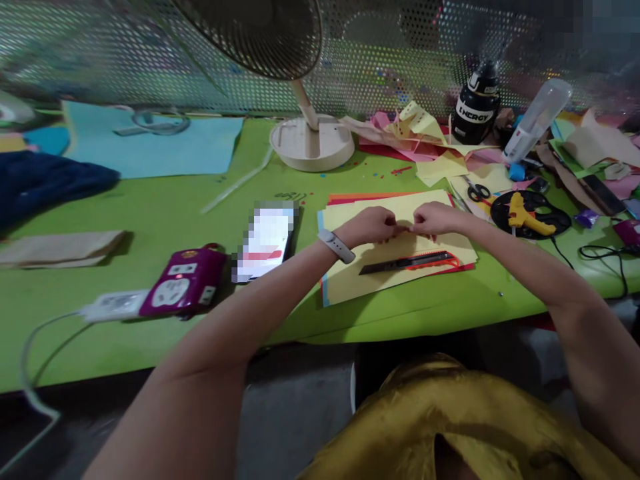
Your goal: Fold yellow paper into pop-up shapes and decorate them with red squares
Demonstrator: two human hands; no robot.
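Observation:
Both hands are over a stack of coloured paper (345, 283), with a yellow sheet on top and red, orange and blue edges showing beneath. My left hand (373, 225), with a pale watch band on its wrist, has its fingers curled into a pinch. Facing it closely, my right hand (434, 220) is pinched too. Their fingertips almost meet, and whatever is between them is too small to make out. A utility knife (413, 262) with an orange and black body lies on the yellow sheet, just nearer to me than the hands.
Left of the paper lie a lit phone (267, 241) and a purple power strip (183, 280). Behind stands a fan (313, 143). Paper scraps (407, 133), a black bottle (475, 110), scissors (479, 192) and a yellow glue gun (530, 217) crowd the right. The table's front edge is close.

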